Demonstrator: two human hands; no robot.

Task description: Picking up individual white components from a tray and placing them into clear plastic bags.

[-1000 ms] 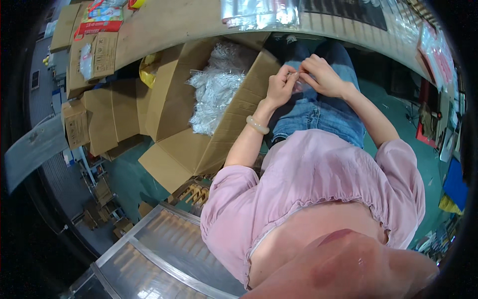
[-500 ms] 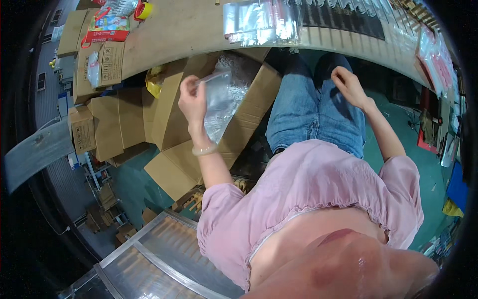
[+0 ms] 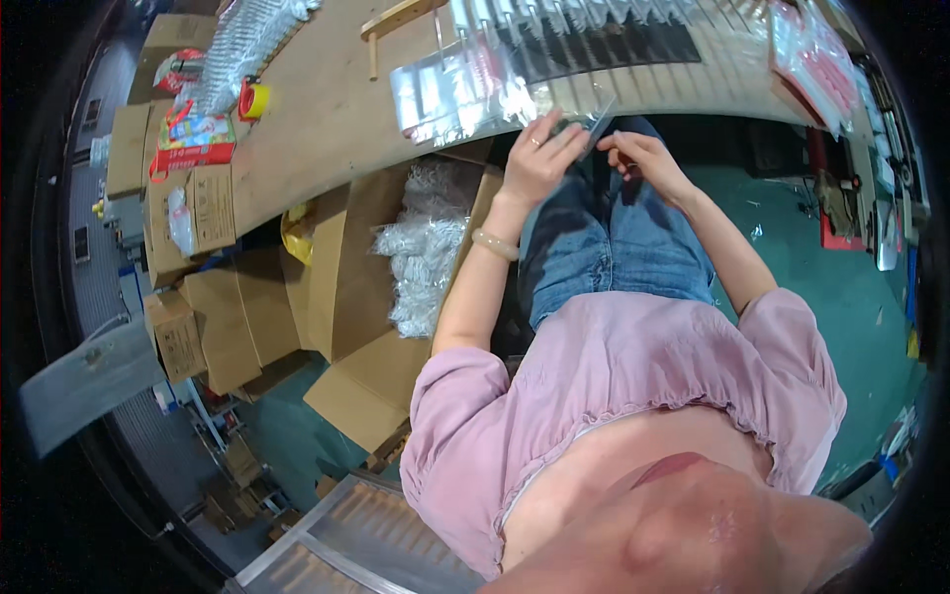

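Observation:
My left hand (image 3: pixel 542 158), with a pale bangle (image 3: pixel 495 245) at its wrist, is at the table's near edge above my lap. Its fingers are closed on a small clear plastic bag (image 3: pixel 600 119), whose free end sticks out to the right. Close beside the bag, my right hand (image 3: pixel 645 166) has its fingers curled together; whether they grip the bag's edge is hard to see. Below left of my left hand stands an opened cardboard box (image 3: pixel 341 282) with a heap of clear plastic-wrapped pieces (image 3: pixel 421 262) inside.
On the table (image 3: pixel 307 139) lie a stack of clear bags (image 3: pixel 445 104), a dark mat (image 3: pixel 604 49) under a row of thin rods, a wooden rack (image 3: pixel 401 18) and a yellow tape roll (image 3: pixel 255 100). Pink-and-clear packets (image 3: pixel 813 69) lie far right. More cartons (image 3: pixel 233 317) stand left.
My left hand has moved from over the box to the right, carrying the clear bag to my right hand. My right hand has shifted slightly left, off my knee. The view has turned.

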